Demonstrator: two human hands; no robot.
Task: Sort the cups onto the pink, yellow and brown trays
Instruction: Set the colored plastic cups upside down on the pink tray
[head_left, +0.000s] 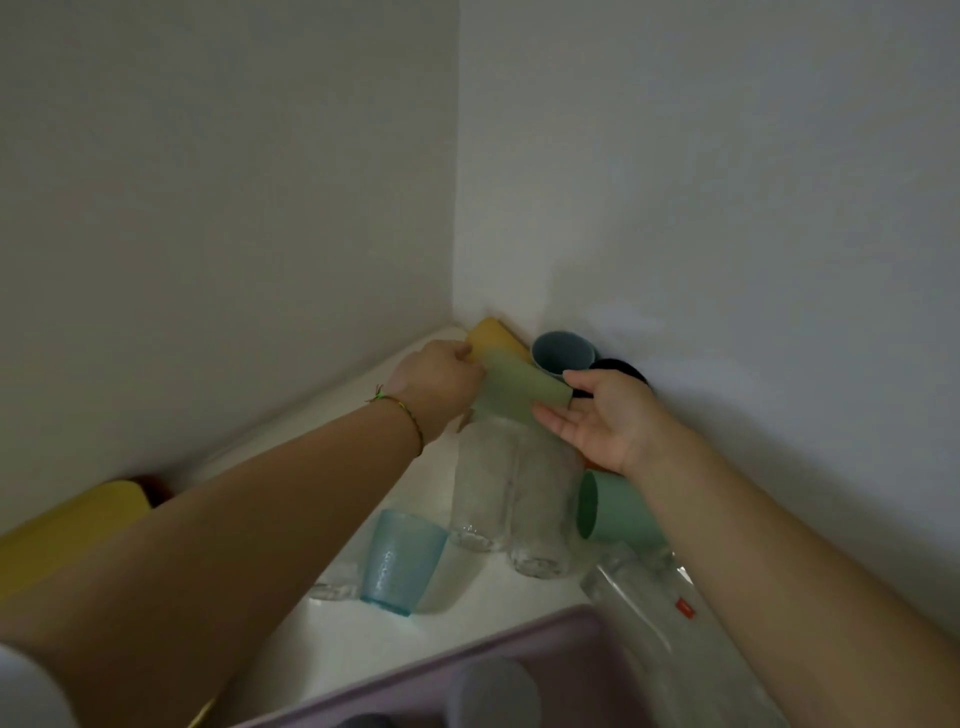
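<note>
My left hand (441, 384) grips a pale green cup (514, 387) that lies tilted in the far corner of the white table. My right hand (602, 415) is open, its fingers touching the cup's right end. Behind it lie a yellow cup (493, 332), a grey-blue cup (563, 351) and a black cup (623, 370). Two clear glasses (511, 493) lie below my hands, with a mint green cup (613, 512) on its side to their right. A blue textured cup (397, 558) stands upside down. The pink tray (545, 639) is at the bottom, the yellow tray (67, 525) at the left.
Two white walls meet at the corner (454, 291) behind the cups. A clear bottle with a red label (654, 608) lies along the right wall. A grey cup (498, 691) stands in the pink tray. Something dark red (153, 488) shows behind the yellow tray.
</note>
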